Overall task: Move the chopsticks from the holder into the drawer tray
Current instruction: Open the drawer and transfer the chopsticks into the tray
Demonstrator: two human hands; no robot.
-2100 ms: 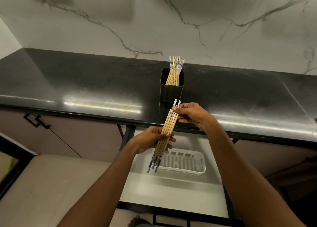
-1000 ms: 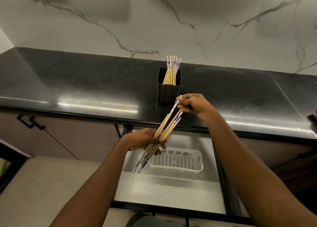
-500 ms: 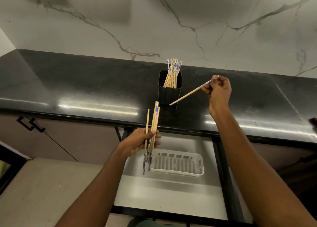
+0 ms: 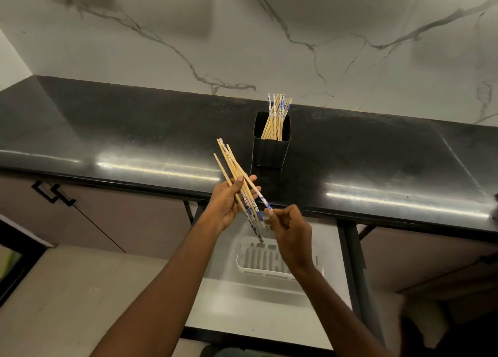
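Observation:
My left hand (image 4: 229, 203) grips a bundle of several bamboo chopsticks (image 4: 231, 165) with blue-and-white patterned ends, held above the counter's front edge. My right hand (image 4: 289, 228) pinches the patterned end of one chopstick (image 4: 262, 200) that lies against the bundle. A black holder (image 4: 270, 152) stands on the black counter behind them, with several more chopsticks (image 4: 277, 111) upright inside. Below my hands, a white slotted tray (image 4: 258, 267) sits in the open white drawer (image 4: 242, 308); my right wrist covers part of it.
The glossy black counter (image 4: 134, 141) runs the full width below a white marble backsplash (image 4: 242, 47). Closed cabinet doors with black handles (image 4: 52, 193) are at the left. The drawer's dark metal frame (image 4: 353, 254) stands to the right of the tray.
My right hand came down from beside the holder with a single chopstick and brought it to the bundle. My left hand tilted the bundle so its plain tips point up-left.

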